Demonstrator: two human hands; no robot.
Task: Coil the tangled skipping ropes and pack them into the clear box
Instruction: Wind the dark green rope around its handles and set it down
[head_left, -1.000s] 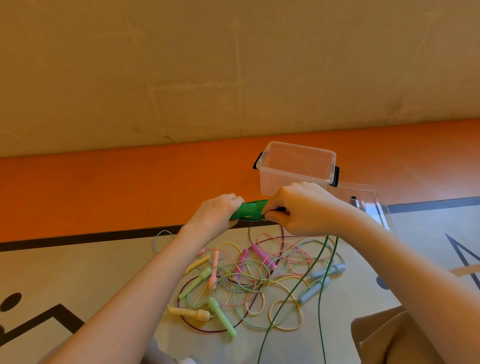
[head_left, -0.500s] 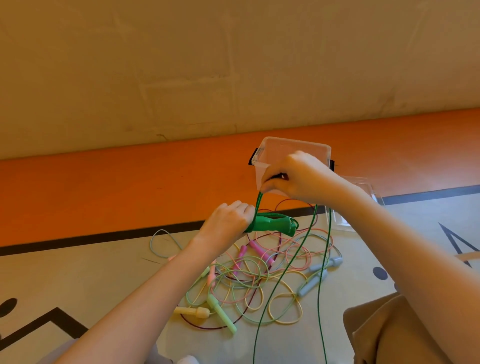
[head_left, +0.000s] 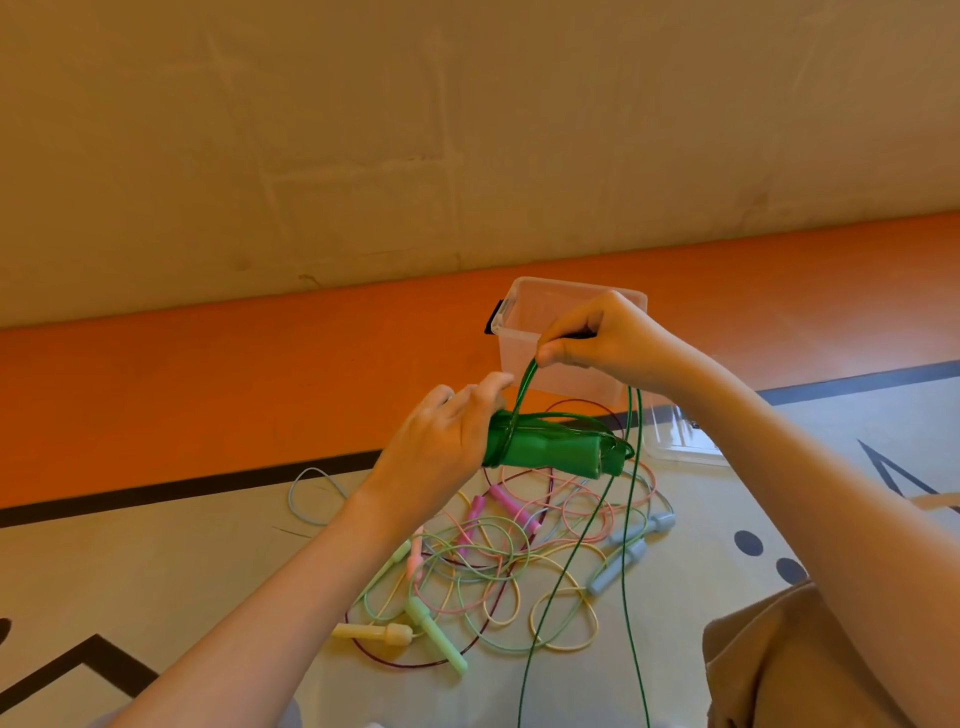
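Tangled pastel skipping ropes (head_left: 498, 566) heaped on the floor (head_left: 156, 561), above them left hand (head_left: 441, 441) gripping green handles (head_left: 550, 452), right hand (head_left: 602, 340) pinching green cord (head_left: 522, 389), clear box (head_left: 524, 338) behind on the floor

Counting up: two hands (head_left: 441, 441), one clear box (head_left: 524, 353)!
One green rope (head_left: 550, 449) at the fingers; below them, eight pastel handles (head_left: 434, 631) tangled on the floor.

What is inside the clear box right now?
The clear box looks empty: only its see-through walls and the orange floor behind show. The right hand, pinching the green rope, covers its right part, so that part is unseen.
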